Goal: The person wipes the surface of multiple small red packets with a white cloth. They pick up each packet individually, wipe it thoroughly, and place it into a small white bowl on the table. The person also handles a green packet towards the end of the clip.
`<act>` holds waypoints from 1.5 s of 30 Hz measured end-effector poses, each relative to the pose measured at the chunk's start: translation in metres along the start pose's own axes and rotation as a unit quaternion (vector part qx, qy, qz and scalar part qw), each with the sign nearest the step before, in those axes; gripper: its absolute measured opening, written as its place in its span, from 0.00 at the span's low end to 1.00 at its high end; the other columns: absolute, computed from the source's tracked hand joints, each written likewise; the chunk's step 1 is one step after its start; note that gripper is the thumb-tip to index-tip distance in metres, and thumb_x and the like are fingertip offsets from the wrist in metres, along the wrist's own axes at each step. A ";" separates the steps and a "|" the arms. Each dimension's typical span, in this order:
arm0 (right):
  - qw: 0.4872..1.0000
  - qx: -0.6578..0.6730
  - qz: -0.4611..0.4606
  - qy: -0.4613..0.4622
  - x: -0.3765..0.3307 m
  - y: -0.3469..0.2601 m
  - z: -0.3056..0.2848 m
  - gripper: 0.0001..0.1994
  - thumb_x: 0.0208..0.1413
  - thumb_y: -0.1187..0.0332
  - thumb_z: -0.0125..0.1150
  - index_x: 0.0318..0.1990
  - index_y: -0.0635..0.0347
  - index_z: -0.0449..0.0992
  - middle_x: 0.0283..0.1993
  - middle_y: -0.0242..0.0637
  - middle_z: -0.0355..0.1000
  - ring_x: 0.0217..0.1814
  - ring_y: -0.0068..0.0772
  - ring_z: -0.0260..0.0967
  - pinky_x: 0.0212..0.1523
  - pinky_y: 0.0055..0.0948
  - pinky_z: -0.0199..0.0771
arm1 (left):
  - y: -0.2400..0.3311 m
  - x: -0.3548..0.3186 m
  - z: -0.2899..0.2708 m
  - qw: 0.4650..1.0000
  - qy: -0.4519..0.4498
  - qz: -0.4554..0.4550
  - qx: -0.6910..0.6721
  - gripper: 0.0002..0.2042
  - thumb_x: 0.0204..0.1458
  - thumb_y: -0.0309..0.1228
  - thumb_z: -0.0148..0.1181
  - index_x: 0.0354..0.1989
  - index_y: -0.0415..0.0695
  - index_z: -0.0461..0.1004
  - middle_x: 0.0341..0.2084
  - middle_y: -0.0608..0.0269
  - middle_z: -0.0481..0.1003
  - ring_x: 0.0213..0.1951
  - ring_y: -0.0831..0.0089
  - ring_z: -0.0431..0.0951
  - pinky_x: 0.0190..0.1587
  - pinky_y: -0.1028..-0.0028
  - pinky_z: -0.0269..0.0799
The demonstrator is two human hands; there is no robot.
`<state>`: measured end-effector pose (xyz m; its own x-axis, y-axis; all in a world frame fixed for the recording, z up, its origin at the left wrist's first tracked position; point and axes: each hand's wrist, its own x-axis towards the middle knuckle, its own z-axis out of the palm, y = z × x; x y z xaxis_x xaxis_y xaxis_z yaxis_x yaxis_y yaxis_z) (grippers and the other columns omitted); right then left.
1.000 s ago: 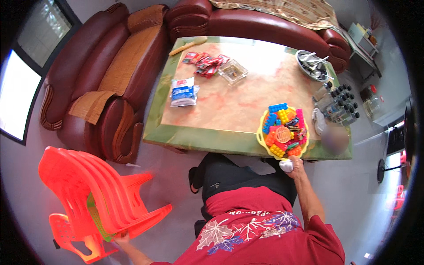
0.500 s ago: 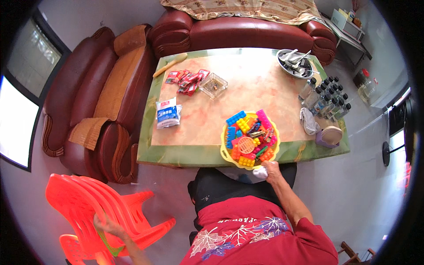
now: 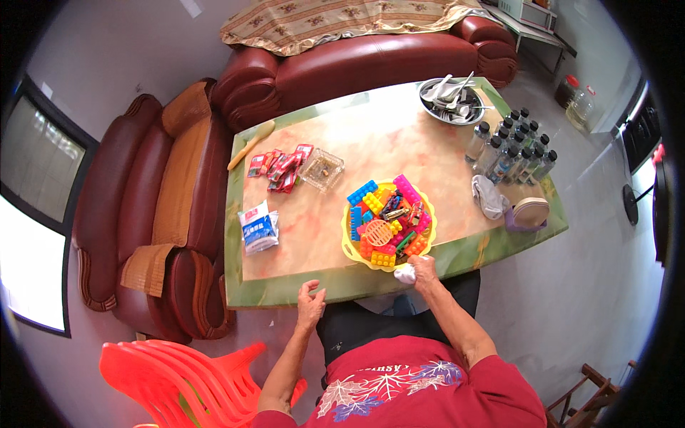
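My right hand [image 3: 422, 269] is closed on a bunched white cloth [image 3: 404, 274] at the table's near edge, right against the rim of a yellow scalloped basket [image 3: 347, 250]. Colourful toy building blocks [image 3: 384, 257] fill the basket, along with an orange round lattice piece [image 3: 379, 232] and other small pieces. To the left, my left hand [image 3: 311, 299] hovers by the same edge with fingers apart and nothing in them. A red plastic chair [image 3: 178, 374] stands at my lower left.
On the marble-look table [image 3: 300, 250] lie a blue-white packet [image 3: 259, 230], red sachets [image 3: 284, 170], a glass ashtray [image 3: 322, 170] and a wooden stick [image 3: 251, 145]. A bowl of cutlery [image 3: 452, 101], several bottles [image 3: 510, 150] and a grey cloth [image 3: 489, 197] occupy its right. Sofas [image 3: 357, 69] stand beyond.
My left hand has left the red chair's back and come up to the table's near edge. My right hand stays at the basket with the white cloth. The whole view has shifted.
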<state>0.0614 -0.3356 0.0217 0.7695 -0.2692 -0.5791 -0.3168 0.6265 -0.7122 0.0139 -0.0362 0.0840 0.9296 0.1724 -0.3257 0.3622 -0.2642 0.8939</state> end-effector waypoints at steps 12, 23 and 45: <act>0.998 -0.001 0.044 0.041 0.035 -0.049 0.027 0.03 0.38 0.79 0.53 0.24 0.68 0.69 0.22 0.38 0.69 0.21 0.33 0.72 0.21 0.32 0.75 | 0.042 0.130 0.032 0.996 -0.021 -0.087 -0.028 0.20 0.52 0.33 0.58 0.51 0.41 0.63 0.43 0.56 0.68 0.38 0.70 0.75 0.30 0.74 0.74; 0.999 -0.009 -0.042 0.030 0.101 -0.071 0.042 0.03 0.44 0.74 0.57 0.28 0.63 0.72 0.22 0.29 0.68 0.21 0.24 0.68 0.20 0.28 0.68 | 0.031 0.251 0.044 0.972 -0.056 -0.166 -0.159 0.18 0.56 0.36 0.54 0.51 0.48 0.58 0.32 0.65 0.67 0.32 0.68 0.74 0.28 0.71 0.71; 0.997 0.059 0.032 0.031 0.084 -0.129 0.054 0.09 0.45 0.78 0.53 0.36 0.69 0.69 0.32 0.41 0.72 0.29 0.36 0.75 0.30 0.33 0.79 | 0.106 0.316 0.097 0.971 0.064 -0.190 -0.132 0.14 0.53 0.33 0.49 0.42 0.41 0.54 0.24 0.53 0.69 0.16 0.66 0.74 0.12 0.72 0.71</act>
<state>0.1966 -0.3997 0.0861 0.7135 -0.2685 -0.6472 -0.2933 0.7243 -0.6239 0.3525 -0.1021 0.0460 0.7105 0.3311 -0.6209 0.6310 0.0908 0.7705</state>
